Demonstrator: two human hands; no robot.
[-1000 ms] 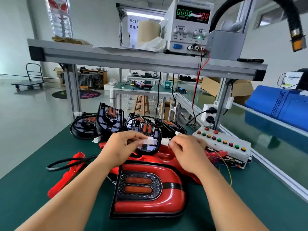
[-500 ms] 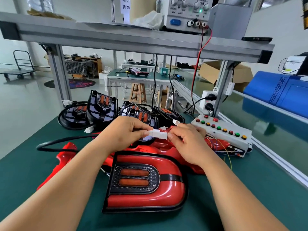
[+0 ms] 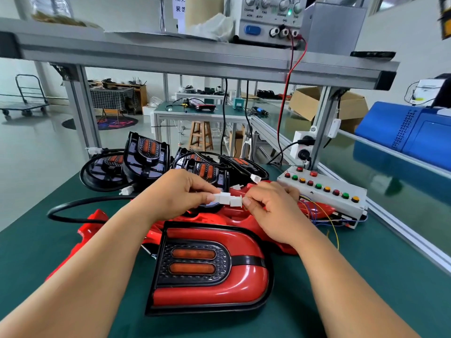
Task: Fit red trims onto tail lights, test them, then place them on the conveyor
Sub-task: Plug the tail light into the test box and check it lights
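Item: tail light [image 3: 212, 272], red trim fitted round its black face, two orange lenses. It lies flat on the green bench mat [image 3: 366, 276], directly before me, under my forearms.

Plugs: my left hand [image 3: 180, 193] pinches a white plug [image 3: 222, 198] between thumb and fingertips. My right hand [image 3: 271, 211] pinches a second white plug [image 3: 236, 201]. The two plugs meet end to end just above the light. I cannot tell whether they are fully seated. My hands are close together, each clamped on its own plug.

Loose red trims [image 3: 91, 228]: several, heaped behind and under the light, spreading left.

Black cable [image 3: 80, 206]: loops across the mat at left.

Bare tail lights [image 3: 146, 157]: a cluster without trim, leaning together at the back of the mat, white plugs trailing.

Button box [image 3: 324, 191]: white, to my right, carrying a row of red, green and yellow buttons; coloured wires spill from its near end.

Conveyor [image 3: 410, 211]: green belt along the right edge, beyond an aluminium rail.

Shelf [image 3: 195, 59]: overhead, bearing a power supply [image 3: 271, 20] with a red lead hanging down.

Cardboard box [image 3: 307, 103]: flaps open, beyond the bench; contents hidden.
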